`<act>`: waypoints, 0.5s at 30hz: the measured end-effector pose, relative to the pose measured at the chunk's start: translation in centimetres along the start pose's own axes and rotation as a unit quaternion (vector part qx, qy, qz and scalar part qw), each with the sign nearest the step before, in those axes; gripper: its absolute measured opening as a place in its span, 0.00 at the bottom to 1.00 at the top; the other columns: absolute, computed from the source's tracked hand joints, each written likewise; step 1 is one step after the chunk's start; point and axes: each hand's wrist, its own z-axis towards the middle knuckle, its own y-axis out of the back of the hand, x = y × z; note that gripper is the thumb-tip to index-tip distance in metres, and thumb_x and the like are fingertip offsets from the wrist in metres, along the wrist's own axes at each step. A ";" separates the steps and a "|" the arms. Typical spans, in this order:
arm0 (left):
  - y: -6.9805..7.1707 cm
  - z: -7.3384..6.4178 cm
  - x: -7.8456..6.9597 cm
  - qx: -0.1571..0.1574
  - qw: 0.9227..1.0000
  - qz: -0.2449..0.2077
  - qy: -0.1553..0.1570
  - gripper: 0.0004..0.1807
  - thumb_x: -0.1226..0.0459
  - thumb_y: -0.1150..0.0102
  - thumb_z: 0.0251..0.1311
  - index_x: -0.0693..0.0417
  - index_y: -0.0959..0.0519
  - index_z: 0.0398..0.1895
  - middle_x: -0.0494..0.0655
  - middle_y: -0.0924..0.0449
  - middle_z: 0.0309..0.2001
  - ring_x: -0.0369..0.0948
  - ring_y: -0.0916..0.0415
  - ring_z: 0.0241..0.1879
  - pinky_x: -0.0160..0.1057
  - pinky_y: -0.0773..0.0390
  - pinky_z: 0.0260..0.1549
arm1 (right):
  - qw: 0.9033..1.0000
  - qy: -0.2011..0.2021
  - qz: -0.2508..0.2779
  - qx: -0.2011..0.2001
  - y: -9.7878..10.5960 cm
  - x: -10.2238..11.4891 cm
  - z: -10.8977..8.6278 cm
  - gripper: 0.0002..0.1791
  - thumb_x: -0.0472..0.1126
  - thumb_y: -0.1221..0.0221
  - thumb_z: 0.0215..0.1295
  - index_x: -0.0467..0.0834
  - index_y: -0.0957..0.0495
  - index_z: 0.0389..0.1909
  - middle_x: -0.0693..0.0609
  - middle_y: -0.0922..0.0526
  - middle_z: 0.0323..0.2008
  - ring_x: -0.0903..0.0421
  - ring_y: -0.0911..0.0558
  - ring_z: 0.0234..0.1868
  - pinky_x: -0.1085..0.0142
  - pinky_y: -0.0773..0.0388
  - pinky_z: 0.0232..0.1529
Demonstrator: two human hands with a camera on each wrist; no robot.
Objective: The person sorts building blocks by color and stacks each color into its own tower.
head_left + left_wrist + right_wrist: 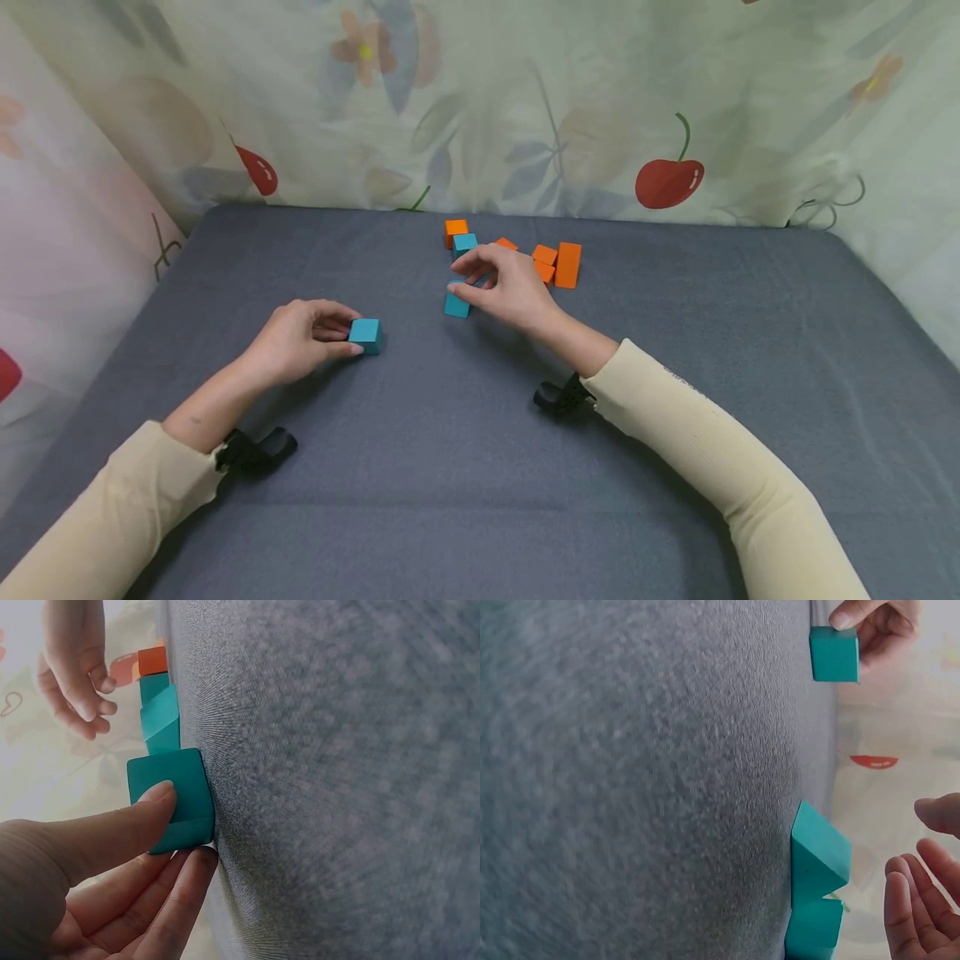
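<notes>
My left hand [300,337] pinches a teal cube [365,333] between thumb and fingers, low over the grey cloth. In the left wrist view, the thumb lies on one face of the cube [186,776] and the fingertips are at its far side. My right hand [510,283] hovers above a teal triangular block [457,306] with its thumb and fingers parted and nothing between them. The right wrist view has this block's sloping face [825,851] apart from the fingers. Just behind it stands another teal block [464,242], partly covered by the hand in the head view.
An orange block [455,230] stands at the back beside the teal one. Right of the right hand are several more orange blocks, among them an upright oblong one [567,266]. A patterned curtain [495,108] rises behind the table's back edge.
</notes>
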 end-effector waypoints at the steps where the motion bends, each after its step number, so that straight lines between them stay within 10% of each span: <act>1: 0.0 0.0 0.0 0.000 1.000 0.000 0.000 0.20 0.67 0.36 0.59 0.65 0.23 0.55 0.63 0.20 0.50 0.55 0.20 0.49 0.51 0.21 0.48 | 1.000 -0.001 -0.003 -0.004 0.0 -0.1 0.0 0.16 0.41 0.35 0.60 0.40 0.20 0.48 0.45 0.18 0.47 0.55 0.18 0.41 0.65 0.20 0.41; 15: -0.1 0.0 0.0 -0.003 1.000 0.000 -0.002 0.20 0.67 0.36 0.59 0.65 0.23 0.55 0.63 0.20 0.49 0.55 0.20 0.49 0.51 0.21 0.48 | 0.999 -0.040 -0.025 -0.015 0.3 -0.8 0.8 0.19 0.41 0.36 0.62 0.38 0.23 0.52 0.42 0.24 0.50 0.52 0.18 0.43 0.63 0.22 0.42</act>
